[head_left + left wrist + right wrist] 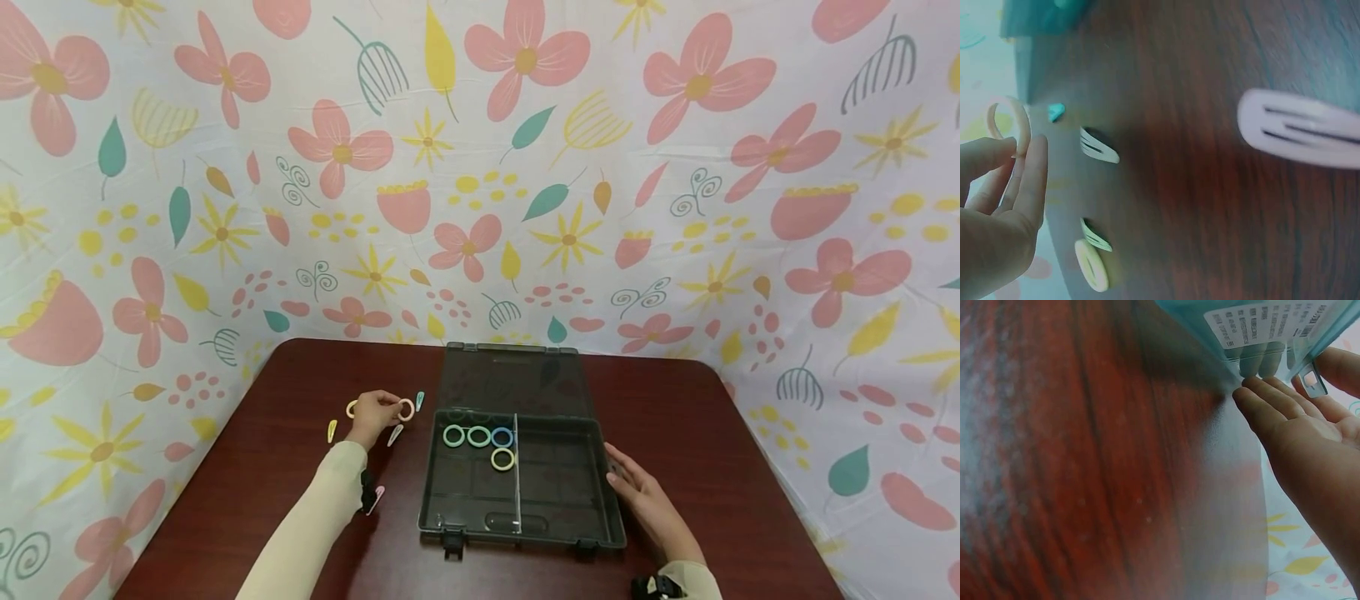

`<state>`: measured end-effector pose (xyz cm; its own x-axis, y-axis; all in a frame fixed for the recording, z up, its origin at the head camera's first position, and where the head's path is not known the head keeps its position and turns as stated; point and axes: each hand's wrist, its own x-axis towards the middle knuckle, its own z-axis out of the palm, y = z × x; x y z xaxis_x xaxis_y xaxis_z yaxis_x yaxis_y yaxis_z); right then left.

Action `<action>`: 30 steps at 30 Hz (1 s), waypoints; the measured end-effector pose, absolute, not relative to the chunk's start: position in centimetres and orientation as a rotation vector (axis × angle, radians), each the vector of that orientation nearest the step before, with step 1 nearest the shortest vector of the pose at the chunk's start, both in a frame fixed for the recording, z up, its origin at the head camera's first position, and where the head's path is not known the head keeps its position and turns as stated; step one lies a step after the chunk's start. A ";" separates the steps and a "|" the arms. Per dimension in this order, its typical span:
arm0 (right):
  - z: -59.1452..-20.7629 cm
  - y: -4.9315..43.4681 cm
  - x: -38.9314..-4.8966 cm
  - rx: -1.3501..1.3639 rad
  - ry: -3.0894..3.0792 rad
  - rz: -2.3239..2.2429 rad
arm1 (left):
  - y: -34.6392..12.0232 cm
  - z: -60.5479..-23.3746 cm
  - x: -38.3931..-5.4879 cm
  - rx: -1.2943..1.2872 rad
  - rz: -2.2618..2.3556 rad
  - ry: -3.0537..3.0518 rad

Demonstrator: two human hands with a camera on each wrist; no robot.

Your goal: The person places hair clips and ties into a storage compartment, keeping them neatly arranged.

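Observation:
My left hand (375, 417) pinches a pale yellow hair tie (406, 409) between thumb and fingers, above the table left of the box; in the left wrist view the hair tie (1024, 128) stands upright at the fingertips. Another pale hair tie (350, 408) lies partly hidden behind this hand. The dark see-through box (562, 483) lies with its lid folded back. Its left compartment holds two green hair ties (478, 437), a blue one (502, 437) and a yellow one (502, 459). My right hand (645, 492) rests against the box's right wall, fingers extended (1272, 406).
Around my left hand lie hair clips: teal (420, 401), white (395, 435), yellow (332, 431) and pink (377, 500). A clear divider (517, 492) splits the box. The lid (513, 379) reaches toward the flowered cloth (480, 208) behind the brown table (675, 400).

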<state>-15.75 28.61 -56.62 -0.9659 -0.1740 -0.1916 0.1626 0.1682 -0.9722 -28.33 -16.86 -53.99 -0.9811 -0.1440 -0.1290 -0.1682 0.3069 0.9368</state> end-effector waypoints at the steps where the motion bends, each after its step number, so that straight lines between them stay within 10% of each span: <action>1: -56.6 28.6 -15.7 -0.016 2.191 -1.871 | -16.8 -53.8 -28.3 -0.296 1.829 2.501; 30: -56.6 28.5 -15.7 0.000 2.172 -1.884 | -9.7 -48.5 -29.0 -0.233 2.084 1.872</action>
